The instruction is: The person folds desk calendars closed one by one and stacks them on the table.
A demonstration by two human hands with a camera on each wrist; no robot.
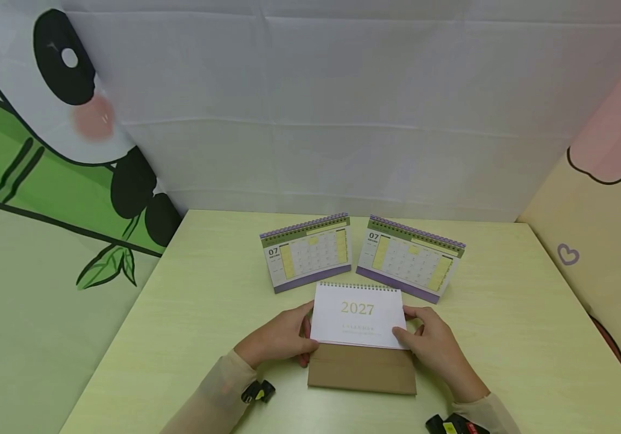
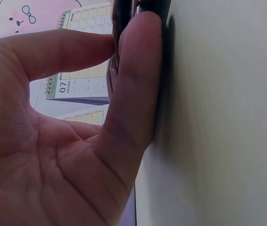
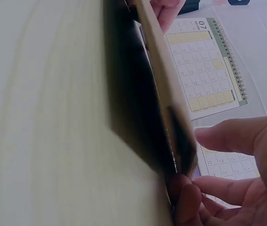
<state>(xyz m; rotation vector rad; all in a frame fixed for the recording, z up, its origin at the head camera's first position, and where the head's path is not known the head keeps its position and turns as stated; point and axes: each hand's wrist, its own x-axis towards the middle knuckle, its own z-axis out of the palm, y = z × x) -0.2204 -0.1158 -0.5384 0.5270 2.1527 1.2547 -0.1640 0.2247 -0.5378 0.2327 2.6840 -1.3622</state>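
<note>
A white spiral-bound desk calendar [image 1: 358,328] marked 2027 lies over a brown cardboard stand [image 1: 361,371] at the near middle of the table. My left hand [image 1: 280,339] grips its left edge, the thumb at the lower corner of the white pages. On the opposite edge, my right hand [image 1: 436,343] pinches the calendar, thumb on the front and fingers behind. Seen from the right wrist, the cardboard [image 3: 164,70] runs edge-on between thumb and fingers. In the left wrist view the left thumb and a finger [image 2: 72,52] close on the calendar's edge, partly hidden by the thumb.
Two similar desk calendars stand behind, one at the left [image 1: 310,254] and one at the right [image 1: 410,260], both showing 07 pages. The pale yellow table [image 1: 180,337] meets a white cloth backdrop [image 1: 343,120]. Printed panels flank both sides.
</note>
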